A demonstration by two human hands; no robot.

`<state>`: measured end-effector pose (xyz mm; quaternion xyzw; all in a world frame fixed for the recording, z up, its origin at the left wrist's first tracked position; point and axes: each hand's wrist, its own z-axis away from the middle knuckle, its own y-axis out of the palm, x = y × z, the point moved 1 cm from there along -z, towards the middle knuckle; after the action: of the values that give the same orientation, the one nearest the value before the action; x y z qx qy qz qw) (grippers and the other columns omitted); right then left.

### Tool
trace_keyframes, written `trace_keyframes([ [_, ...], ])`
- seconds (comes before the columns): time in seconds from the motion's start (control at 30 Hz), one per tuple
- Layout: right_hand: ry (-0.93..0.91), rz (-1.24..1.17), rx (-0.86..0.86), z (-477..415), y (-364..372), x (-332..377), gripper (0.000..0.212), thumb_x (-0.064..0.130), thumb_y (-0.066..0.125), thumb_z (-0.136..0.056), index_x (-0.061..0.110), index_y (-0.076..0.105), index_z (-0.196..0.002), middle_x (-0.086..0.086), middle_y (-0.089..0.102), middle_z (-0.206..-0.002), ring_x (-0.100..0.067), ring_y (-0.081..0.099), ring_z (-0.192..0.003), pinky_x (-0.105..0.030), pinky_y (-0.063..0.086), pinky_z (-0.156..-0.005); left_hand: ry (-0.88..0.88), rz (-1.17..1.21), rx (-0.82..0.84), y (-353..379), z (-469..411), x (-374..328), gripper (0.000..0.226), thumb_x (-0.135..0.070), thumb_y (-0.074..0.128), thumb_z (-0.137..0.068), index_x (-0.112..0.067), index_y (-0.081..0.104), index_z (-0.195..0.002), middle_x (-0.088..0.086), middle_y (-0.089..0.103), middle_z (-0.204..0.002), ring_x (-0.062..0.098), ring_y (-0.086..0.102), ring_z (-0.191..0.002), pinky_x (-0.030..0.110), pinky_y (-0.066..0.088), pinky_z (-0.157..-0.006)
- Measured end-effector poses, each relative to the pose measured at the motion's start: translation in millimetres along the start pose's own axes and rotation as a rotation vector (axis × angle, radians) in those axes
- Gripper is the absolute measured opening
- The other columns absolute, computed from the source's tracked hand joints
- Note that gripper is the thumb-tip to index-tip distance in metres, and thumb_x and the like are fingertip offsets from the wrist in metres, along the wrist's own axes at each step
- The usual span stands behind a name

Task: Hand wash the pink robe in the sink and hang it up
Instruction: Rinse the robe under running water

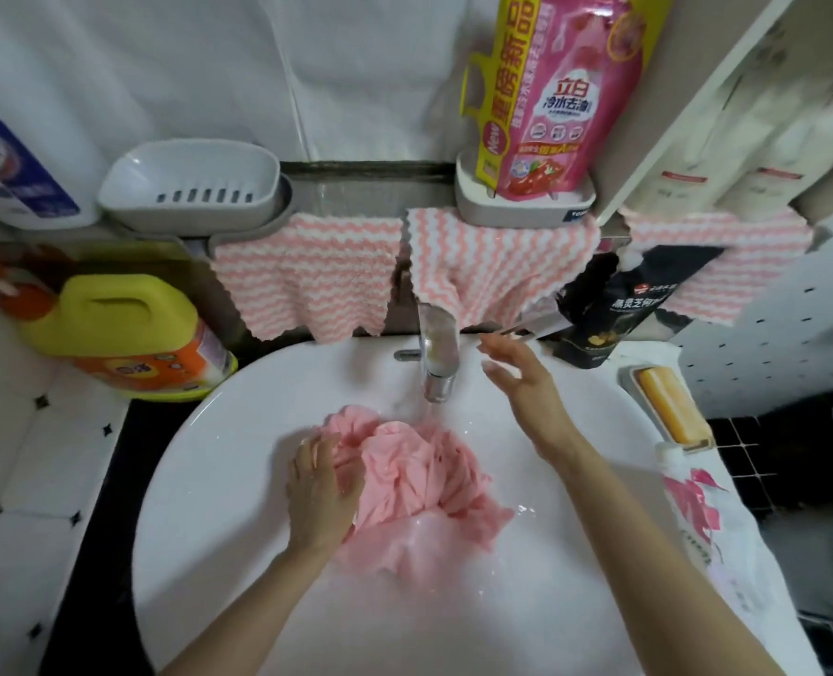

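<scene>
The pink robe (pixel 419 475) lies bunched and wet in the white sink (pixel 219 456), part of it under shallow water. Water runs from the chrome tap (pixel 437 356) onto its far edge. My left hand (pixel 324 485) lies on the robe's left side, fingers curled into the cloth. My right hand (pixel 526 378) hovers above the basin just right of the tap with its fingers spread, holding nothing, close to the tap lever (pixel 526 326).
A yellow detergent jug (pixel 126 334) stands left of the sink. A bar of soap in a dish (pixel 670 407) and a pink-white pouch (pixel 697 519) lie on the right. Pink striped cloths (pixel 307 280) hang behind the tap. A pink refill bag (pixel 560 100) and grey soap tray (pixel 190 183) sit above.
</scene>
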<state>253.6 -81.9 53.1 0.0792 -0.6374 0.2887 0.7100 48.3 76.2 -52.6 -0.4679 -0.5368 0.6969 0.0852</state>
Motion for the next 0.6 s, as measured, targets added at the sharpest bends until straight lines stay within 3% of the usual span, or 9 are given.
trace_keyframes([
  [0.1,0.025,-0.111,-0.174,24.5,14.9,-25.5,0.034,0.0,0.057,-0.09,0.024,0.057,-0.114,0.005,0.063,-0.11,-0.012,0.06,-0.099,-0.026,0.052,-0.082,0.111,-0.053,0.092,8.1,-5.5,-4.6,0.076,-0.078,0.035,-0.073,-0.032,0.032,-0.134,0.01,0.037,-0.146,0.033,0.028,-0.138,0.052,0.028,-0.108],
  [0.17,0.208,0.034,-0.29,30.6,28.9,-60.5,0.024,0.007,0.056,-0.089,0.024,0.062,-0.104,-0.002,0.066,-0.104,-0.024,0.062,-0.101,-0.038,0.049,-0.086,-0.044,-0.025,0.242,8.0,-18.1,-7.9,0.111,-0.099,0.025,-0.05,-0.038,0.022,-0.143,0.004,0.017,-0.154,0.025,0.008,-0.144,0.046,0.017,-0.113],
  [0.23,0.439,0.341,-0.171,30.6,44.3,-91.3,0.032,0.03,0.06,-0.087,0.026,0.059,-0.119,-0.007,0.061,-0.117,-0.03,0.057,-0.112,-0.039,0.043,-0.098,-0.215,-0.016,0.388,13.0,-31.0,-10.9,0.121,-0.095,0.042,-0.048,-0.031,0.016,-0.147,0.006,0.012,-0.151,0.026,0.01,-0.141,0.041,0.024,-0.11],
  [0.3,0.537,0.294,-0.017,24.7,59.4,-111.2,0.053,0.048,0.061,-0.085,0.03,0.048,-0.133,-0.005,0.053,-0.129,-0.028,0.052,-0.12,-0.041,0.038,-0.106,-0.201,0.034,0.465,23.9,-38.7,-17.4,0.093,-0.057,0.068,-0.073,-0.018,0.025,-0.145,0.011,0.029,-0.142,0.028,0.028,-0.133,0.035,0.033,-0.103],
  [0.33,0.542,0.19,0.049,21.5,67.1,-115.3,0.054,0.05,0.061,-0.086,0.029,0.047,-0.133,-0.002,0.054,-0.13,-0.024,0.053,-0.119,-0.042,0.039,-0.106,-0.181,0.099,0.476,30.3,-41.9,-20.4,0.072,-0.039,0.069,-0.08,-0.014,0.036,-0.139,0.013,0.043,-0.132,0.028,0.041,-0.124,0.032,0.038,-0.096],
  [0.4,0.568,0.006,0.163,17.9,76.4,-114.9,0.044,0.046,0.06,-0.088,0.023,0.055,-0.124,-0.001,0.061,-0.125,-0.02,0.059,-0.111,-0.042,0.046,-0.101,-0.246,0.235,0.533,32.9,-45.6,-28.9,0.031,-0.029,0.058,-0.087,-0.013,0.055,-0.113,0.012,0.059,-0.103,0.021,0.057,-0.095,0.03,0.042,-0.078],
  [0.43,0.596,-0.078,0.196,18.1,75.8,-111.4,0.038,0.041,0.06,-0.089,0.017,0.061,-0.118,-0.005,0.066,-0.119,-0.021,0.063,-0.105,-0.04,0.05,-0.096,-0.308,0.298,0.561,30.4,-45.0,-32.4,0.019,-0.031,0.053,-0.089,-0.016,0.055,-0.101,0.01,0.058,-0.092,0.017,0.053,-0.083,0.03,0.041,-0.069],
  [0.5,0.645,-0.275,0.227,21.6,65.4,-103.7,0.03,0.032,0.061,-0.091,0.01,0.068,-0.109,-0.011,0.072,-0.106,-0.025,0.068,-0.098,-0.038,0.053,-0.09,-0.433,0.457,0.543,20.4,-44.5,-37.7,0.015,-0.029,0.049,-0.095,-0.016,0.055,-0.09,0.003,0.053,-0.082,0.013,0.047,-0.075,0.027,0.035,-0.063],
  [0.6,0.569,-0.493,0.255,34.0,40.0,-87.9,0.034,0.025,0.066,-0.087,-0.001,0.068,-0.108,-0.018,0.07,-0.106,-0.029,0.067,-0.099,-0.038,0.052,-0.091,-0.577,0.761,0.544,-5.4,-42.1,-45.2,0.023,-0.029,0.048,-0.096,-0.02,0.069,-0.091,-0.008,0.068,-0.092,0.008,0.061,-0.087,0.025,0.042,-0.081],
])
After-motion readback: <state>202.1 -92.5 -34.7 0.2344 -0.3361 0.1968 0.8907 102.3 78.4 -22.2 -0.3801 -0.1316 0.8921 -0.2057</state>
